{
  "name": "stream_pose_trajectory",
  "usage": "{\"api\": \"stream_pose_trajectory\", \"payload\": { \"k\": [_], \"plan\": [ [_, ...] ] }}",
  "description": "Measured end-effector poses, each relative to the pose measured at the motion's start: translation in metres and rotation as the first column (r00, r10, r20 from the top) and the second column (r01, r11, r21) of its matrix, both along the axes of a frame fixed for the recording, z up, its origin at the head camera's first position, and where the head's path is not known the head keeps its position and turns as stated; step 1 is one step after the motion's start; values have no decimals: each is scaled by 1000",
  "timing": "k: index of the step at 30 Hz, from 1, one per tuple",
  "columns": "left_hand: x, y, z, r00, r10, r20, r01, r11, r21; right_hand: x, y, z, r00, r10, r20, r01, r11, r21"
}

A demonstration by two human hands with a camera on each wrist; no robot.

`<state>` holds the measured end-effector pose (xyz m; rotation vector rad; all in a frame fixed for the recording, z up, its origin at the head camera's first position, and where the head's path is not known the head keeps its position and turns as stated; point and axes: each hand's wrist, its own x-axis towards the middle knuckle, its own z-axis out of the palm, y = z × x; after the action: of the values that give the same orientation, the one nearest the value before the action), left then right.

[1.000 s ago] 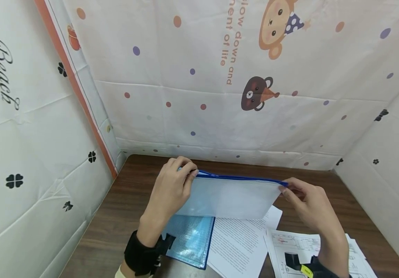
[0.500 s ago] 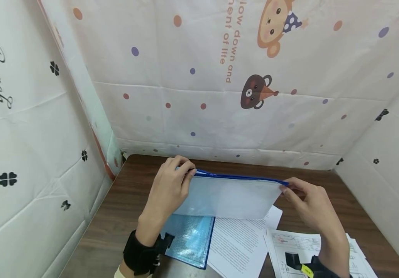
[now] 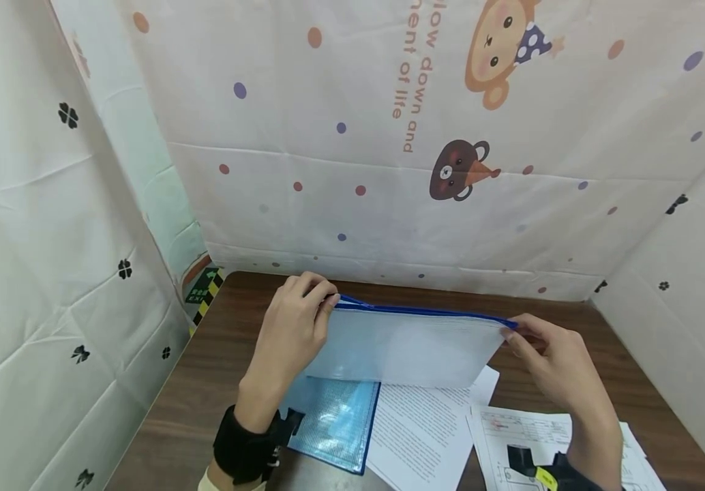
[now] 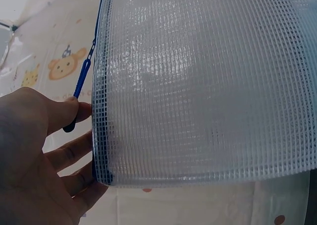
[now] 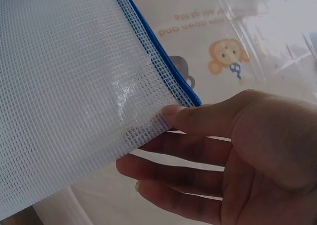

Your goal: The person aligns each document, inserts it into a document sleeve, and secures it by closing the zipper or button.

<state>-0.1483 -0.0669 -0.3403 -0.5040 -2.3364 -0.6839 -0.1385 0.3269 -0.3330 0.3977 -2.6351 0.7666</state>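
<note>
Pinching mesh pouch (image 3: 404, 344) corners, both grips, left hand (image 3: 291, 334), right hand (image 3: 551, 365); "of life" backdrop (image 3: 410, 95)

I note a translucent white mesh pouch (image 3: 404, 344) with a grid weave and a blue zip edge (image 3: 426, 312). At lower centre lies a light blue mesh folder (image 3: 334, 423), dark-blue trimmed. The table (image 3: 223, 354) is dark brown woodgrain. The backdrop sheet (image 3: 352, 136) is off-white with coloured dots, bears and, I believe, orange lettering.
</note>
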Motion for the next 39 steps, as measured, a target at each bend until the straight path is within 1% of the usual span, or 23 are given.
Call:
{"api": "stream_pose_trajectory", "payload": {
  "k": [7,12,18,21,25,28,32,35,39],
  "plan": [
    [1,-9,-1,1000,10,-20,-9,1000,25,1,-1,-2,1000,-17,-25,17,1000,10],
    [2,-13,-1,1000,7,-21,-7,1000,19,5,-2,-3,999,-27,-22,27,1000,10],
    [3,-16,-3,999,14,-45,-13,1000,9,8,-3,-7,999,-20,-28,18,997,-70],
    [3,-18,-5,999,17,-47,-17,1000,9,9,-3,-8,999,-19,-30,16,993,-113],
    [2,-20,-6,999,17,-42,-17,1000,7,10,-4,-8,999,-35,-38,30,993,-111],
    [3,-21,-5,999,29,-40,-28,1000,12,12,-3,-9,996,-72,-45,68,994,-82],
    [4,-24,-5,998,47,-35,-46,999,28,15,-1,-10,989,-147,-29,145,988,-58],
    [5,-27,-5,998,52,-37,-51,998,37,18,0,-11,979,-205,-1,205,977,-59],
    [6,-30,-5,997,65,-43,-63,997,45,22,1,-12,962,-267,52,271,959,-86]
  ]
}}
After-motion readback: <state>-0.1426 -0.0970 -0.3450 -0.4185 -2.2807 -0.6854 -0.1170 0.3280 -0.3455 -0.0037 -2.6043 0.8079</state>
